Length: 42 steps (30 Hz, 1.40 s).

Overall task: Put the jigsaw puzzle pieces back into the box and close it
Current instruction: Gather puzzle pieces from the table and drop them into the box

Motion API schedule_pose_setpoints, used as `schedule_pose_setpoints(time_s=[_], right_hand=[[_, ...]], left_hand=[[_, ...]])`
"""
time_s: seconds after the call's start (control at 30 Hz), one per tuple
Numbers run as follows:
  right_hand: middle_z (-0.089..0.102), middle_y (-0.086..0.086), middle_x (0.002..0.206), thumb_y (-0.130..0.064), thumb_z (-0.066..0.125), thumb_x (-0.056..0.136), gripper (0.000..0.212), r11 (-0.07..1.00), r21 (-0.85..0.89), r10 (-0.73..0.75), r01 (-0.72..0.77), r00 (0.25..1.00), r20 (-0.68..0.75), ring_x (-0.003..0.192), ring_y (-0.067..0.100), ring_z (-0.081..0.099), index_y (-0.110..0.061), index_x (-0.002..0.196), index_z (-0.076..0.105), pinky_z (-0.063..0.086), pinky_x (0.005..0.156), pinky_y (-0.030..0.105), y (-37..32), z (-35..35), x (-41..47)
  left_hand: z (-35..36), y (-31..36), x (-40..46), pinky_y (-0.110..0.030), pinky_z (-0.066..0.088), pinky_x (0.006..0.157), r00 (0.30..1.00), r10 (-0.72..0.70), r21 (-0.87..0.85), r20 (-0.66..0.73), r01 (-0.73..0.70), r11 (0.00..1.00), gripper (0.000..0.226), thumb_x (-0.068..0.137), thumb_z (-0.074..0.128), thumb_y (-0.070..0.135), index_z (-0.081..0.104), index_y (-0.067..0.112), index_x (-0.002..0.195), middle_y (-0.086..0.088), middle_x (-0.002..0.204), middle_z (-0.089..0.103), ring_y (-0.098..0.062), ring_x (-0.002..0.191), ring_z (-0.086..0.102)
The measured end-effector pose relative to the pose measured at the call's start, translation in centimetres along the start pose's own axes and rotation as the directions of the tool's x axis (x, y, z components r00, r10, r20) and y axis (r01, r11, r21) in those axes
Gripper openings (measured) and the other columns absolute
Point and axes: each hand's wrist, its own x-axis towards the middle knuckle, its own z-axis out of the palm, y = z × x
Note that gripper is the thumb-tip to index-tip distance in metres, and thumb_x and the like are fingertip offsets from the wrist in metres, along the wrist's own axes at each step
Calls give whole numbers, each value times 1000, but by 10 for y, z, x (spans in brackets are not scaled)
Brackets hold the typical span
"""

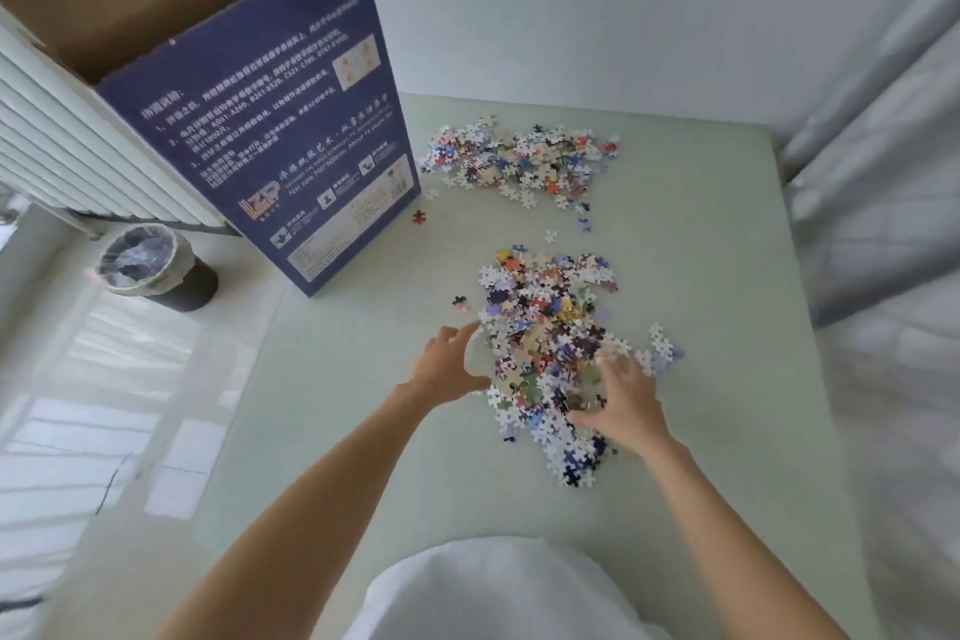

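A tall blue puzzle box [291, 140] stands open at the table's left side, its brown flaps up. Two heaps of loose jigsaw pieces lie on the pale green table [363, 431]: a far heap [524, 161] and a near heap [550, 343]. My left hand [449, 364] is at the near heap's left edge, fingers spread and lightly curved, touching its pieces. My right hand [626, 405] lies on the heap's right side with fingers spread over the pieces. Neither hand grips anything that I can see.
Single stray pieces lie apart: a red one [418, 217] by the box and a dark one [459, 301] left of the near heap. A lined bin [150, 268] stands on the floor at left, below a white radiator [78, 156]. A curtain hangs at right.
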Motion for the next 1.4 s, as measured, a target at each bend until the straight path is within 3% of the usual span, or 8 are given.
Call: schedule_pose_setpoints(time_s=[0.07, 0.17, 0.33, 0.63, 0.9, 1.1, 1.27, 1.4], right_hand=[[9, 10, 150, -62, 73, 61, 104, 997, -39, 74, -72, 996, 50, 133, 37, 21, -25, 142, 20, 37, 100, 52, 8, 14, -4], [20, 13, 138, -61, 74, 60, 106, 996, -73, 47, -45, 998, 28, 122, 32, 30, -25, 142, 17, 41, 96, 43, 3, 33, -13], [31, 12, 129, -41, 77, 69, 89, 992, 96, -75, 84, 993, -97, 113, 26, 39, -18, 138, 24, 45, 92, 34, -21, 50, -15], [30, 13, 129, -32, 74, 75, 68, 981, -18, -192, 191, 969, -156, 114, 23, 36, -15, 128, 34, 46, 78, 23, -21, 42, 5], [46, 5, 122, -32, 69, 81, 53, 946, 96, -288, 310, 939, -187, 108, 20, 47, -15, 125, 45, 48, 85, 29, -29, 40, 18], [54, -1, 117, -34, 69, 80, 52, 923, 192, -304, 334, 937, -170, 104, 16, 55, -15, 126, 53, 48, 86, 29, -13, 36, 19], [57, -1, 124, -34, 69, 80, 55, 924, 183, -294, 335, 930, -219, 106, 14, 57, -14, 128, 50, 45, 88, 24, -6, 30, 16], [63, -1, 107, -45, 68, 77, 51, 935, 189, -254, 301, 937, -239, 75, 10, 54, -13, 114, 55, 37, 59, 16, -1, 27, 14]], left_hand=[[22, 6, 0, -43, 36, 106, 995, -74, -2, 70, 74, 997, 95, 72, 75, 44, 20, 26, 146, -13, 139, 30, -30, 125, 36], [49, 18, -7, -43, 37, 104, 994, -77, -2, 81, 77, 997, 98, 65, 78, 49, 24, 25, 143, -12, 135, 29, -29, 121, 35], [78, 34, -14, -38, 35, 103, 1000, -1, 27, -14, 2, 1000, 104, 62, 84, 37, 21, 22, 144, -9, 138, 28, -26, 123, 32], [83, 30, -11, -32, 34, 102, 996, 38, 60, -82, -33, 998, 93, 64, 83, 34, 32, 26, 142, -1, 139, 34, -24, 120, 36], [83, 33, -8, -34, 35, 102, 998, 43, 79, -48, -39, 996, 105, 63, 81, 47, 20, 26, 146, 0, 137, 31, -23, 122, 32], [81, 31, -1, -28, 39, 96, 991, 61, 53, -119, -55, 997, 65, 75, 73, 41, 44, 31, 132, 3, 125, 46, -19, 113, 45], [78, 30, 1, -30, 45, 91, 986, 79, -15, -149, -82, 997, 41, 80, 72, 30, 59, 29, 119, 0, 112, 57, -20, 101, 56], [74, 30, 0, -23, 47, 85, 980, 88, -63, -177, -100, 993, 35, 81, 71, 23, 64, 27, 115, 1, 107, 62, -17, 92, 61]])
